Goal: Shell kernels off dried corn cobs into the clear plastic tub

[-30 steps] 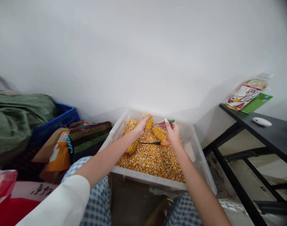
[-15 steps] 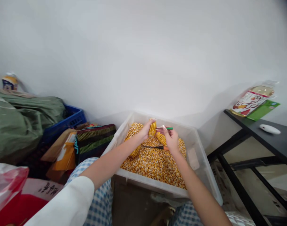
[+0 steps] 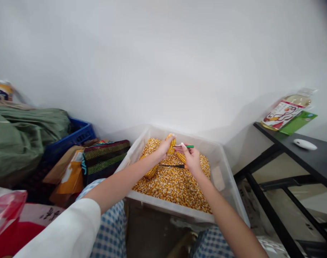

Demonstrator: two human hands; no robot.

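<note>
Blue crate (image 3: 77, 134) left; black table (image 3: 308, 157), bottle (image 3: 287, 109), mouse (image 3: 305, 144) right.

Hands closer together at the corn cob

Since one second ago the right hand (image 3: 191, 159) has moved left, toward the left hand (image 3: 164, 146), and the green-handled tool (image 3: 185, 146) it holds now has its tip against the corn cob (image 3: 171, 144); earlier the tool was a little apart from the cob. The left hand has turned the cob more upright. The camera view also shifted slightly, so the bin (image 3: 227, 186) sits a bit differently in the frame
</note>
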